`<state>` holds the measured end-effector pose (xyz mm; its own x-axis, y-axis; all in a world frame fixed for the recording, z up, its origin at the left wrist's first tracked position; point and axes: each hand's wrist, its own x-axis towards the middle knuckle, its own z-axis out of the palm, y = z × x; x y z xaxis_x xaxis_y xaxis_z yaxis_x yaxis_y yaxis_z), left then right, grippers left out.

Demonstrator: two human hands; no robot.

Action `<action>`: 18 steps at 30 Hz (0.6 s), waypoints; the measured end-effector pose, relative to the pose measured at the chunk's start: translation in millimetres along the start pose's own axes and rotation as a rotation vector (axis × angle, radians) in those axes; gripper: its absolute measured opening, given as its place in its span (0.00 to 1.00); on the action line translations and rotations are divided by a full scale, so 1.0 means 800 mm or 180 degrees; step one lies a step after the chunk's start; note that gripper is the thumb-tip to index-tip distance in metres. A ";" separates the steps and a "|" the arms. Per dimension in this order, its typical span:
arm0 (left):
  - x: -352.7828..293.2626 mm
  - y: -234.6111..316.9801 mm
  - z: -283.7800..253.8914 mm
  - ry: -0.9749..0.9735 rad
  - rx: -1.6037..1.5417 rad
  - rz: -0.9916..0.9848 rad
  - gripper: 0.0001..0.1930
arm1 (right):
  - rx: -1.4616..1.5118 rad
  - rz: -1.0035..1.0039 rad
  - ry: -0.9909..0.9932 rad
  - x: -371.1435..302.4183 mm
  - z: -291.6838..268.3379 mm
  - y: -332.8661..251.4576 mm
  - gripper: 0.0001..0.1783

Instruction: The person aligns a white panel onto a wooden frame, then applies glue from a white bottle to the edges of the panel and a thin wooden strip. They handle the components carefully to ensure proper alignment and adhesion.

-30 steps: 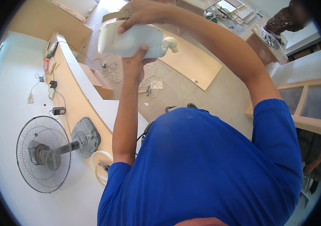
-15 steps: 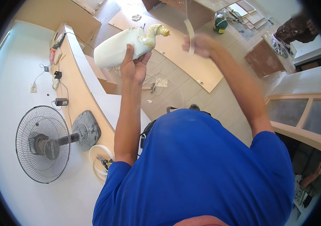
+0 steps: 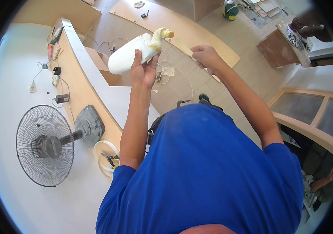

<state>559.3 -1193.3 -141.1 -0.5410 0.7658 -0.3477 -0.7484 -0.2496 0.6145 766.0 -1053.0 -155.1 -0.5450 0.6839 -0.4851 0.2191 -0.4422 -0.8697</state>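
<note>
Blue shirt [image 3: 213, 175] fills the near part of my view, and both forearms rise out of it toward the work. My left hand [image 3: 143, 72] is wrapped firmly around the neck end of a white plastic bottle [image 3: 129, 56], which lies tilted with its base off to the left of that hand and its yellowish, crusted nozzle [image 3: 160, 37] pointing toward the right hand. My right hand [image 3: 207, 58] sits a little apart from the left, its fingers pinched on a thin pale strip [image 3: 182, 46] whose far end reaches toward the nozzle; whether strip and nozzle touch I cannot tell. I judge the step in hand to be loading glue from the bottle onto the strip, or scraping the nozzle clean with it. The next move, as I read it, calls for a steady left grip and a small, careful stroke of the strip at the nozzle's tip, so nothing drips below. Left of and below my left forearm runs a curved white counter [image 3: 96, 101] with a wooden edge, bearing a standing fan [image 3: 45, 144], a roll of white tape [image 3: 104, 154] and a few plugs and cables [image 3: 59, 97]. Beyond the hands, on the tiled floor, lies a long wooden board [image 3: 182, 23], with a green bucket [image 3: 230, 9] farther off to the right.
</note>
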 end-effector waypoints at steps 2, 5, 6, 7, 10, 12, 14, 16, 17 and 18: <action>-0.004 0.000 0.002 0.0010 0.0055 0.0110 0.27 | -0.0103 -0.0017 -0.0044 -0.006 0.000 -0.008 0.14; -0.007 0.004 0.002 0.0072 0.0233 0.0167 0.28 | -0.0133 -0.0180 -0.0020 -0.006 -0.003 -0.019 0.18; -0.009 0.005 0.003 0.0087 0.0283 0.0226 0.29 | -0.0115 -0.0246 0.0012 -0.004 -0.004 -0.021 0.20; -0.011 0.005 0.005 0.0102 0.0334 0.0283 0.29 | -0.0174 -0.0237 0.0012 -0.004 -0.005 -0.025 0.19; -0.013 0.006 0.005 0.0067 0.0467 0.0407 0.29 | -0.0300 -0.0175 -0.0024 -0.007 -0.007 -0.036 0.17; -0.016 0.005 0.007 0.0015 0.0616 0.0627 0.28 | -0.0309 -0.0086 -0.0106 -0.010 -0.005 -0.037 0.15; -0.021 0.000 0.017 -0.0043 0.0833 0.0999 0.28 | -0.0274 -0.0154 -0.0070 -0.007 -0.002 -0.037 0.17; -0.022 0.000 0.021 -0.0208 0.1077 0.1310 0.28 | -0.0248 -0.0180 -0.0066 -0.010 0.002 -0.035 0.20; -0.024 -0.001 0.023 -0.0293 0.1199 0.1464 0.28 | -0.0238 -0.0182 -0.0080 -0.013 0.005 -0.036 0.21; -0.025 -0.001 0.027 -0.0359 0.1343 0.1550 0.28 | -0.0233 -0.0189 -0.0086 -0.015 0.006 -0.036 0.23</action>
<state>579.0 -1195.6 -119.6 -0.7192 0.6871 0.1029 -0.2008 -0.3472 0.9160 762.4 -1050.8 -123.6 -0.5803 0.6912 -0.4307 0.2439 -0.3571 -0.9017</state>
